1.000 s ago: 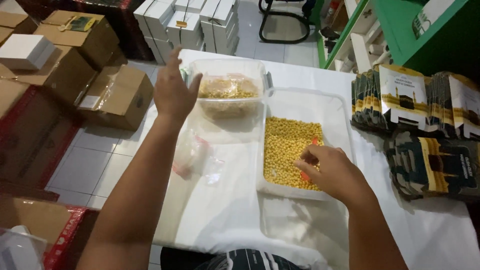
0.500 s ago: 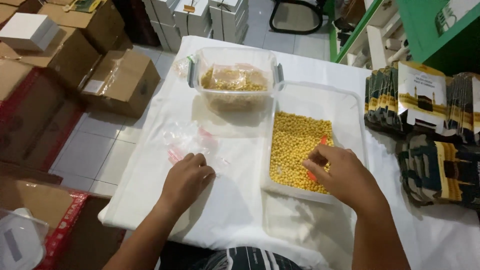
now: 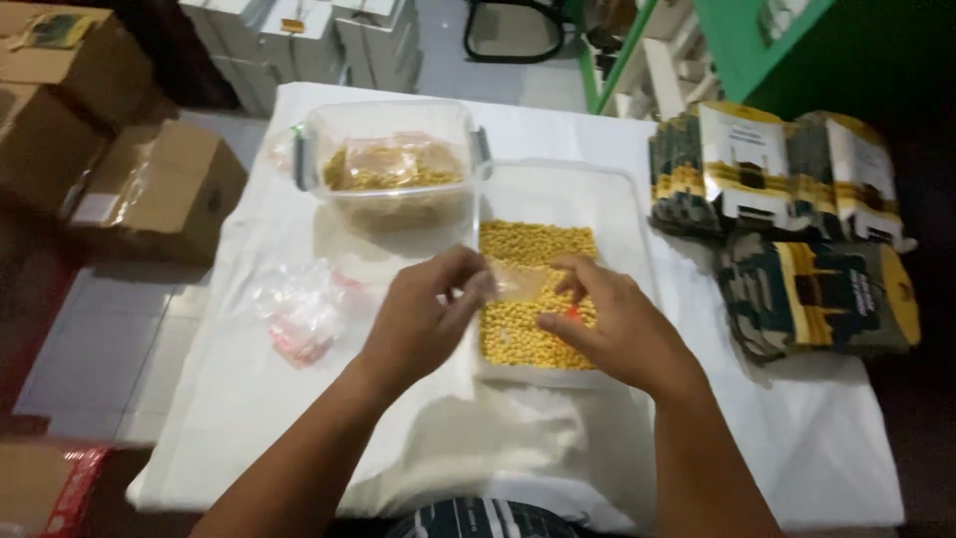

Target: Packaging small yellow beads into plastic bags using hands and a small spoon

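Observation:
My left hand (image 3: 423, 314) and my right hand (image 3: 602, 319) meet over a clear rectangular tray (image 3: 617, 199) holding small yellow balls (image 3: 533, 244). Between their fingers they hold a small clear plastic bag (image 3: 520, 282) above the balls. A bit of an orange scoop (image 3: 572, 312) shows under my right fingers. Behind the tray stands a clear lidded tub (image 3: 388, 164) with filled bags of the yellow balls inside.
A heap of empty small clear bags (image 3: 299, 314) lies on the white tablecloth (image 3: 329, 399) to the left. Stacks of flat printed cartons (image 3: 787, 229) sit on the right. Brown cardboard boxes (image 3: 149, 189) stand on the tiled floor at left; white boxes behind.
My left hand dropped from the tub to the heap of bags, then came right with a bag to the tray. My right hand rose from the balls to meet it.

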